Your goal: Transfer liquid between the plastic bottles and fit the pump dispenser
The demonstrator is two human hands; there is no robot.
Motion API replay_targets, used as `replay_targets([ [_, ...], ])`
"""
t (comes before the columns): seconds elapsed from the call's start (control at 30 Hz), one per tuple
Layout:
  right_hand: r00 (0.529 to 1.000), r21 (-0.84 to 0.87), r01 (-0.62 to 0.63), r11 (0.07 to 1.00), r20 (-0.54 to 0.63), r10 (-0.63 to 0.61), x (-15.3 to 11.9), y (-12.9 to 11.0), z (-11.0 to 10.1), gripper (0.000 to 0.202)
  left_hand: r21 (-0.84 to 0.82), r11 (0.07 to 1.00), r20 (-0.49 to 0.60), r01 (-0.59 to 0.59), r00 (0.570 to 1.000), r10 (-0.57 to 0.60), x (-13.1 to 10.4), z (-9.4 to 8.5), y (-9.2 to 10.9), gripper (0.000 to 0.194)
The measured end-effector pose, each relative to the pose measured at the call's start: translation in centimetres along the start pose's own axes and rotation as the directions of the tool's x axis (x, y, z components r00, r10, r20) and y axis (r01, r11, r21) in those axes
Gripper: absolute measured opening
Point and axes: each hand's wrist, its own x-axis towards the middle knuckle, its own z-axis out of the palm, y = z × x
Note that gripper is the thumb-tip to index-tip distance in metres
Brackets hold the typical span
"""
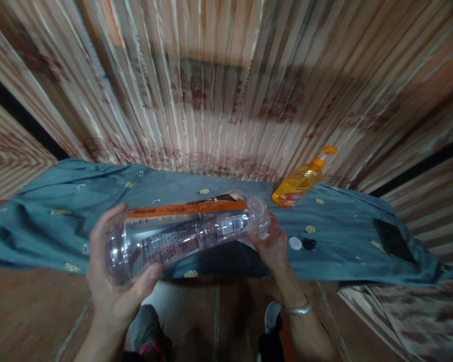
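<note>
A large clear plastic bottle (189,231) with an orange-edged label and a barcode lies nearly level in the air above the cloth-covered table. My left hand (113,281) is wrapped round its base, thumb in front. At the other end, my right hand (270,244) grips the bottle by its neck; the mouth points right. Something pale shows beneath the right fingers, too unclear to name. Just right of that hand, a white round cap (295,243) and a small black piece (309,244) lie on the cloth.
An orange pump bottle (298,183) stands at the back of the table on a blue-green patterned cloth (33,216). A dark flat phone-like object (394,240) lies at the right. Stacked corrugated cardboard (211,100) rises directly behind the table.
</note>
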Motion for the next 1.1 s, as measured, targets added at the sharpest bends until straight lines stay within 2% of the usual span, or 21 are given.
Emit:
replay_targets([
  [0.63, 0.999, 0.013, -0.042, 0.999, 0.029, 0.041, 0.08, -0.25, -0.35, 0.06, 0.007, 1.0, 0.011, 0.002, 1.0, -0.002, 0.07, 0.1, 0.29, 0.085],
  [0.93, 0.999, 0.017, -0.025, 1.0, 0.023, 0.025, 0.09, -0.19, -0.24, 0.061, 0.007, 0.999, -0.01, -0.041, 0.999, 0.041, 0.21, -0.06, 0.36, 0.083],
  [1.1, 1.0, -0.011, -0.02, 1.0, 0.015, 0.02, -0.01, -0.06, -0.18, 0.057, 0.006, 1.0, -0.008, -0.022, 1.0, 0.022, 0.23, -0.03, 0.4, 0.084],
])
